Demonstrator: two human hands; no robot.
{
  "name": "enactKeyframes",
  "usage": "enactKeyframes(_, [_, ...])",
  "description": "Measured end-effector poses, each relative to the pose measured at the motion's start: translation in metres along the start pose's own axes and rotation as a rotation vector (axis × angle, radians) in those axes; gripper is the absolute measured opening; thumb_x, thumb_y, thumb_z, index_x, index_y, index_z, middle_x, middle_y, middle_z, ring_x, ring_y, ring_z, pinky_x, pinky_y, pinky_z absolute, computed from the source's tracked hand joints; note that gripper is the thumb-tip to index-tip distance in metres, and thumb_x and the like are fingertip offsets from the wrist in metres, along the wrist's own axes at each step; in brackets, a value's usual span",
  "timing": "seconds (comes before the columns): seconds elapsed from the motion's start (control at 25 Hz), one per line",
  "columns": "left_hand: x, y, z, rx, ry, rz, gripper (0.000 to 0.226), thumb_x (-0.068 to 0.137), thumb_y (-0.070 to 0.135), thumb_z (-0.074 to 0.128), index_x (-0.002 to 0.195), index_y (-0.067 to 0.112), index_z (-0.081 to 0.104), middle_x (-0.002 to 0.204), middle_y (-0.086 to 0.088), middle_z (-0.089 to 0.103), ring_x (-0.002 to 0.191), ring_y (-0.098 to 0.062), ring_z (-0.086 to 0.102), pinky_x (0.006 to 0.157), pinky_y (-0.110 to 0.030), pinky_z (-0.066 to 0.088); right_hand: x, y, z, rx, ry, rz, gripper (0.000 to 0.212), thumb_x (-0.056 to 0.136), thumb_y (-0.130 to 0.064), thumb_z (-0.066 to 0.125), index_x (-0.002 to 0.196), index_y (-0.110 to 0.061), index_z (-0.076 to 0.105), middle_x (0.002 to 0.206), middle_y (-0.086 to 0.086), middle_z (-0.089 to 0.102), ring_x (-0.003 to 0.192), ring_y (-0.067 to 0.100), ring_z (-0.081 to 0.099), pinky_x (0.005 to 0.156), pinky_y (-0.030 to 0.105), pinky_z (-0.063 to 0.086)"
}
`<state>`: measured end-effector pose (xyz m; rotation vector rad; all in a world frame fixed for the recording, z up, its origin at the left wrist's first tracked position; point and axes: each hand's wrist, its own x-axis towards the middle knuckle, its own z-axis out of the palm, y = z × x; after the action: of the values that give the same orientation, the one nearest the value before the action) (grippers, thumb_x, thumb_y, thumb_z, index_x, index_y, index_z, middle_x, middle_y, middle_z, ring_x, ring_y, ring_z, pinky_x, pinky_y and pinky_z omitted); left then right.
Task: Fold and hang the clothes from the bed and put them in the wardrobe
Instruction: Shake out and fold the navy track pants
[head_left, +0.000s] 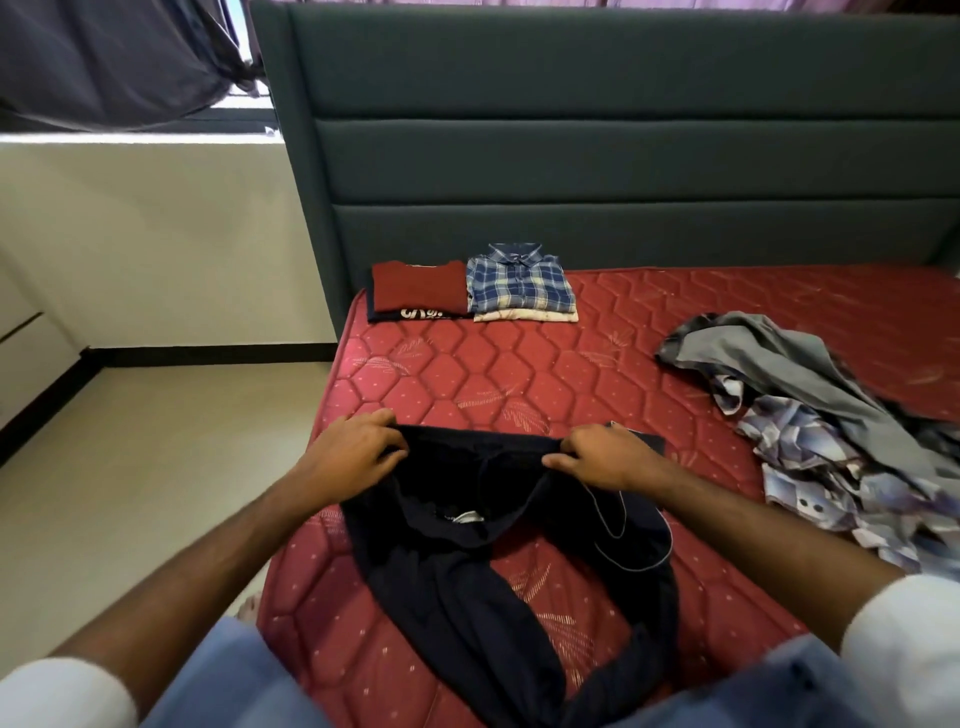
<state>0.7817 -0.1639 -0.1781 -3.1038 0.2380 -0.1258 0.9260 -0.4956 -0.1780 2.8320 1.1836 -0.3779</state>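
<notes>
A pair of dark navy trousers (483, 561) lies on the red quilted mattress (519, 374) in front of me, legs trailing toward the near edge. My left hand (358, 447) grips the left end of the waistband and my right hand (602, 457) grips the right end, holding it stretched between them. At the head of the bed sit two folded stacks: a maroon top over a dark printed garment (420, 292), and a blue plaid shirt over a pale garment (519, 280).
A loose heap of unfolded clothes (810, 441), grey and patterned, lies on the right side of the mattress. A dark green padded headboard (597, 156) stands behind. Beige floor (156, 441) and a wall run along the left of the bed.
</notes>
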Motion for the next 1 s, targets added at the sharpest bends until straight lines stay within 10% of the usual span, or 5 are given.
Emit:
enactKeyframes(0.16, [-0.007,-0.016,-0.005,0.128,-0.122,0.106,0.051,0.081,0.015,0.057,0.130,0.025,0.059,0.120,0.002,0.050,0.103,-0.021,0.061,0.076,-0.039,0.053,-0.005,0.008,-0.020,-0.062,-0.068,-0.132,0.042,0.095,-0.066,0.052,0.102,-0.026,0.064,0.099,-0.012,0.053,0.100,0.015,0.060,0.091,0.042,0.042])
enactKeyframes(0.4, [-0.013,-0.070,-0.050,0.404,-0.090,0.187,0.055,0.084,0.021,0.031,0.130,0.035,0.058,0.133,0.009,0.051,0.112,-0.013,0.059,0.081,-0.030,0.046,-0.016,0.065,-0.067,-0.348,0.143,-0.431,0.041,0.090,-0.066,0.059,0.095,-0.025,0.061,0.094,-0.012,0.045,0.093,0.013,0.055,0.074,0.033,0.039])
enactKeyframes(0.52, [-0.009,-0.061,-0.062,0.371,-0.046,0.215,0.031,0.091,0.049,0.046,0.100,0.030,0.068,0.105,0.008,0.059,0.093,-0.013,0.063,0.067,-0.030,0.043,-0.015,0.058,-0.066,-0.427,0.274,-0.553,0.034,0.091,-0.059,0.060,0.090,-0.025,0.060,0.092,-0.008,0.051,0.086,0.015,0.056,0.067,0.033,0.044])
enactKeyframes(0.84, [-0.018,-0.045,-0.078,-0.450,0.463,-0.034,0.009,0.090,0.021,0.076,0.088,0.020,0.067,0.082,0.005,0.061,0.075,-0.011,0.061,0.067,-0.027,0.053,-0.030,0.066,-0.065,0.601,0.537,-0.249,0.007,0.092,-0.014,0.075,0.098,-0.017,0.074,0.092,-0.006,0.071,0.088,0.013,0.069,0.081,0.042,0.057])
enactKeyframes(1.0, [-0.007,-0.035,-0.109,-0.679,0.638,-0.200,0.016,0.087,0.013,0.078,0.090,0.018,0.064,0.082,-0.002,0.065,0.073,-0.022,0.065,0.063,-0.041,0.057,-0.027,0.057,-0.097,1.057,0.636,-0.261,0.032,0.092,0.002,0.070,0.114,-0.020,0.067,0.104,0.004,0.074,0.099,0.020,0.071,0.091,0.038,0.057])
